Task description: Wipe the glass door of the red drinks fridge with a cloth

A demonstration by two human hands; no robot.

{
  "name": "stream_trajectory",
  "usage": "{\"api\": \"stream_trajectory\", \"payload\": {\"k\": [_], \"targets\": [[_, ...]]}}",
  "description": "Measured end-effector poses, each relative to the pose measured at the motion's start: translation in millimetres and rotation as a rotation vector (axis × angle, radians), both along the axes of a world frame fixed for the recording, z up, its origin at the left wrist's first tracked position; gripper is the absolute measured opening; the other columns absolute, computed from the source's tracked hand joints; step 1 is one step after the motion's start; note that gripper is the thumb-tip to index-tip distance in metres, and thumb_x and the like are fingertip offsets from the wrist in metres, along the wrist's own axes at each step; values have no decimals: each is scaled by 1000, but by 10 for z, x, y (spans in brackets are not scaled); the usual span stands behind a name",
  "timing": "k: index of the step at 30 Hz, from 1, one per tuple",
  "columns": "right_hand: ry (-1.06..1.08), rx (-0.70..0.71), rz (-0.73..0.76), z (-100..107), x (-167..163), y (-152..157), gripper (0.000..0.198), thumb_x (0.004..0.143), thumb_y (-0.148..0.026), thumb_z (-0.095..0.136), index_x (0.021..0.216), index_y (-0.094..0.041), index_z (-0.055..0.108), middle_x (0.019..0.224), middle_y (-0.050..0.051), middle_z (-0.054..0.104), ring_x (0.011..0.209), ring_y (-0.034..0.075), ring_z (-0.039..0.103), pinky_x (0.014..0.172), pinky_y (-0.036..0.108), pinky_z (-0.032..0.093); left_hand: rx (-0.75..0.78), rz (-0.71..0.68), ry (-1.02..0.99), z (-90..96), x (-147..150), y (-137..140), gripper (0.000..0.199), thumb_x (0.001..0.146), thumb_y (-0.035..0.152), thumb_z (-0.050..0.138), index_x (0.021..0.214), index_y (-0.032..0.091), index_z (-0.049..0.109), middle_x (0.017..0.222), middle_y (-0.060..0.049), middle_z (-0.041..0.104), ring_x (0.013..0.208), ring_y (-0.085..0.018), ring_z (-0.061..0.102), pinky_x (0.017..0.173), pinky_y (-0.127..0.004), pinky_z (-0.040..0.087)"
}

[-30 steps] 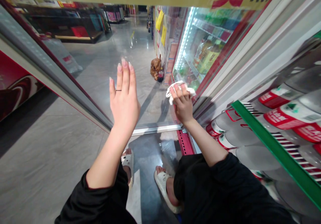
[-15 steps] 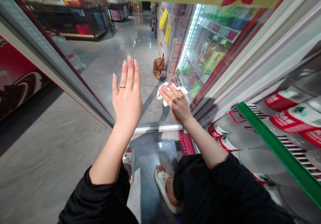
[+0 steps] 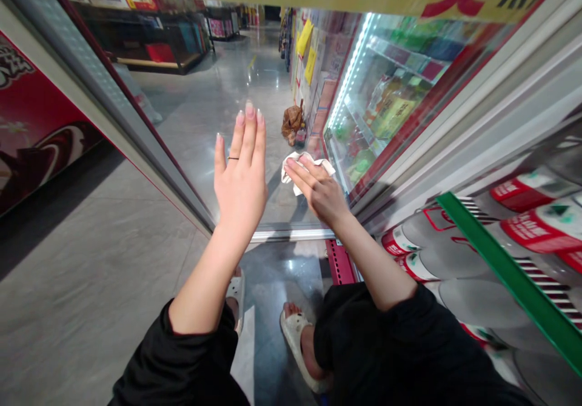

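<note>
Left of the glass door (image 3: 200,109), beyond its pale frame (image 3: 154,163), stands a red panel (image 3: 50,121) printed with a dark swirl. The left hand (image 3: 242,185) is up in front of the door's lower half, left of its middle, fingers extended and palm towards the pane; it grips nothing and appears to rest on the glass, though the palm side is hidden. Through the door, near its middle, a brown bundle (image 3: 291,120) and a small dark bottle (image 3: 301,136) show on the floor beyond.

The white cloth (image 3: 286,174) lies crumpled against the lower part of the door, right of its middle. The right hand (image 3: 321,191) has hold of it, fingers laid over the folds. The cloth looks light, soft and limp, unlikely to break; whether it is damp cannot be told. It would hold best bunched at its middle under flat fingers, since its loose edges would fold or slip. The pane itself looks smooth, stiff and slippery; the frame would give a surer grip.

Right of the door, large clear bottles (image 3: 473,300) lie stacked around a green shelf edge (image 3: 509,279).
</note>
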State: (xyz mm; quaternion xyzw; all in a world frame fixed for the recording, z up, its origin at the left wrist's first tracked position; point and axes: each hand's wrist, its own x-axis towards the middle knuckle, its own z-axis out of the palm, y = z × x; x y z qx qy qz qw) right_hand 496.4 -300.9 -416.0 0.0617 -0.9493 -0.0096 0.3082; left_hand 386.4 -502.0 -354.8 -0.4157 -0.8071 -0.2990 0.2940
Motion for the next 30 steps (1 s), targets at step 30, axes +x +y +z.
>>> {"api": "stream_trajectory", "payload": {"k": [30], "targets": [[3,-6,153,13,-379,-468,66,111,-1,35,172,-22,50,172,4,58,166,18,47,138,36,44,-60,141,-7,10,-578,-1318,72,112,17,32,182,24,23,189,4,17,178,-29,20,148,-55,19]]}}
